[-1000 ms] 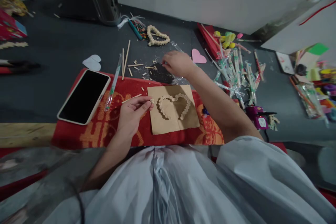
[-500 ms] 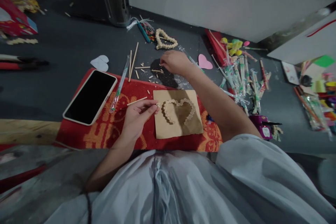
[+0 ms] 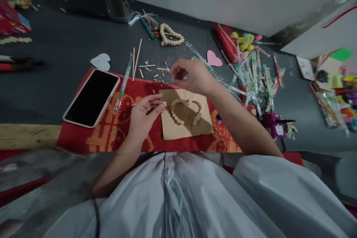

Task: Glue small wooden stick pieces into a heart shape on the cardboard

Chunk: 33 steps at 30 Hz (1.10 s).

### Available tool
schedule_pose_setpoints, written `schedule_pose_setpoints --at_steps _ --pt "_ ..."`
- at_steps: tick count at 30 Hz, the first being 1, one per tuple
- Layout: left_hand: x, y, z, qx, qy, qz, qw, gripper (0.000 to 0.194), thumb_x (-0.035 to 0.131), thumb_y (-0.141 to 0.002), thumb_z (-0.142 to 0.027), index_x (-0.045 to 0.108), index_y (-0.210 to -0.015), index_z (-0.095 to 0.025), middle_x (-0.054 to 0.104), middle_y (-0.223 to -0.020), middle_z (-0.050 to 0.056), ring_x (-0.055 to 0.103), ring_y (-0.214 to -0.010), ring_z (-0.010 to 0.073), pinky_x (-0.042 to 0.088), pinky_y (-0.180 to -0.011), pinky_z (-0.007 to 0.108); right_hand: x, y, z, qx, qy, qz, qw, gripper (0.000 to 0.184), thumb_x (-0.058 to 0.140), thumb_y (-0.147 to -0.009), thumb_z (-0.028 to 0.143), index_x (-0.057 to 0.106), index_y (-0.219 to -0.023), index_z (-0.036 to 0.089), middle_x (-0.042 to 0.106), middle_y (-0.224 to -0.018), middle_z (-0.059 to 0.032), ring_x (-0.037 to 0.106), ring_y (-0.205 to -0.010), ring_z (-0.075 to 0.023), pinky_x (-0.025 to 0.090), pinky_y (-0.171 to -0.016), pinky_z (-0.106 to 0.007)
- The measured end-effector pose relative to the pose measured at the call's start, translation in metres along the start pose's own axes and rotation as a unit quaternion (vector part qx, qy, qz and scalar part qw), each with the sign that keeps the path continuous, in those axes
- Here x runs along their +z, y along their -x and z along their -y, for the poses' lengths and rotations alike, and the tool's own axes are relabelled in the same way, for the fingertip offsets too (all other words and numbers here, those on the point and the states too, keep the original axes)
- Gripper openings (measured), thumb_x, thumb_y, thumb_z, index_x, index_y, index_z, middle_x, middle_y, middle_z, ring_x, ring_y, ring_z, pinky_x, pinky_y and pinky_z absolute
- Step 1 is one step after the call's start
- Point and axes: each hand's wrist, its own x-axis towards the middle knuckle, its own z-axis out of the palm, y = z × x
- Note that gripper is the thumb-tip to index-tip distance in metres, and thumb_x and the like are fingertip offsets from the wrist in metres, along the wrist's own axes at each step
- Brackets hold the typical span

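Note:
My left hand (image 3: 145,114) pinches a small cluster of cut stick pieces (image 3: 164,104) between thumb and fingertips, at the left edge of a tan card (image 3: 181,134). On that card lies a heart outline (image 3: 198,113) built from little pale pieces, with a gap at its lower point. My right hand (image 3: 192,75) hovers above the card's far edge, its fingers curled together; whatever they hold, if anything, is too small to make out. Beyond it, cut bits and short wooden sticks (image 3: 147,66) lie scattered on the dark table. A finished heart frame (image 3: 170,36) sits farther back.
A phone (image 3: 92,98) rests on the red patterned cloth (image 3: 111,137) at left. Two long sticks (image 3: 137,59) and a plastic-wrapped one (image 3: 122,83) lie near it. Wrapped sticks (image 3: 253,70) pile up at right, behind a purple device (image 3: 275,124). A pink paper heart (image 3: 214,58) lies at the back.
My right hand has come back from the scattered bits toward the card. My left hand keeps its pinch on the small cluster, its other fingers slightly more spread. The view shifts a little.

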Motion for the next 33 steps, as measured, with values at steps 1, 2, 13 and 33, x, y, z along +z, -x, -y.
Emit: schedule_pose_setpoints --at_steps 1,2,13,33 --pt "0.001 0.0 0.001 0.019 -0.013 0.006 1.0 0.039 0.09 -0.06 -0.028 0.078 -0.096 -0.02 0.075 -0.082 0.003 0.068 -0.074 0.0126 0.057 -0.072 0.023 0.002 0.009 0.009 -0.008 -0.018 -0.008 1.0 0.022 0.056 -0.076 0.011 0.065 -0.095 0.017 0.073 -0.084 -0.0024 0.065 -0.076 -0.0148 0.048 -0.074 -0.027" --pt "0.001 -0.001 0.002 0.037 -0.024 0.011 0.999 0.039 0.089 -0.061 -0.027 0.078 -0.097 -0.021 0.075 -0.083 0.003 0.068 -0.076 0.013 0.057 -0.072 0.024 0.004 0.018 0.017 -0.011 -0.024 -0.014 1.0 0.022 0.056 -0.077 0.011 0.065 -0.096 0.017 0.073 -0.085 -0.0028 0.065 -0.077 -0.0149 0.047 -0.074 -0.027" --pt "0.006 0.002 0.006 0.083 -0.102 0.072 0.989 0.038 0.088 -0.062 -0.026 0.081 -0.098 -0.019 0.074 -0.086 0.003 0.068 -0.08 0.0159 0.056 -0.08 0.027 0.008 0.064 0.056 0.012 0.076 -0.066 0.995 0.028 0.046 -0.087 0.01 0.064 -0.107 0.019 0.073 -0.094 -0.0061 0.066 -0.084 -0.0179 0.045 -0.076 -0.028" --pt "0.009 0.01 0.007 0.094 -0.088 0.065 0.99 0.039 0.092 -0.059 -0.034 0.082 -0.095 -0.021 0.075 -0.084 0.004 0.069 -0.076 0.016 0.059 -0.075 0.028 0.002 0.074 0.062 0.014 -0.015 -0.085 0.996 0.019 0.05 -0.087 0.014 0.06 -0.102 0.021 0.07 -0.091 -0.0024 0.066 -0.086 -0.0159 0.049 -0.079 -0.028"
